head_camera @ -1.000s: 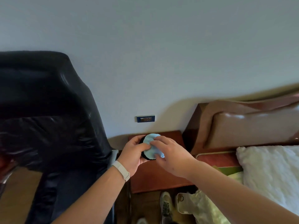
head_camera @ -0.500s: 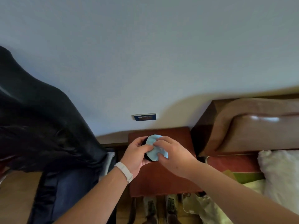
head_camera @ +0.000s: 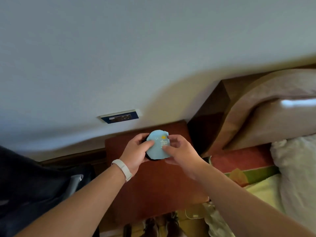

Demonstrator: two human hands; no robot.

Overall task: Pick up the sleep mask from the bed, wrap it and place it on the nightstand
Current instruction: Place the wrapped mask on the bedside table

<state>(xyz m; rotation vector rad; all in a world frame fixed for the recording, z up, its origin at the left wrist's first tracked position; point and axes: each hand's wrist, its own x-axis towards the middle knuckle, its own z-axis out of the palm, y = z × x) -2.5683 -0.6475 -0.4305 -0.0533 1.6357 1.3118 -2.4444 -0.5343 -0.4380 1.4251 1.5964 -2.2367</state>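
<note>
Gripping rolled sleep mask (head_camera: 156, 147) with left hand (head_camera: 136, 153) and right hand (head_camera: 181, 151), above nightstand (head_camera: 153, 189), underside hidden

both hands (head_camera: 136, 152) (head_camera: 181, 151) together ahead, fingers curled closed, forearms outstretched

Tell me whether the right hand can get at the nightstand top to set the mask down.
Probably yes. The right hand and left hand hold the sleep mask just above the nightstand, whose top looks bare beneath them.
</note>
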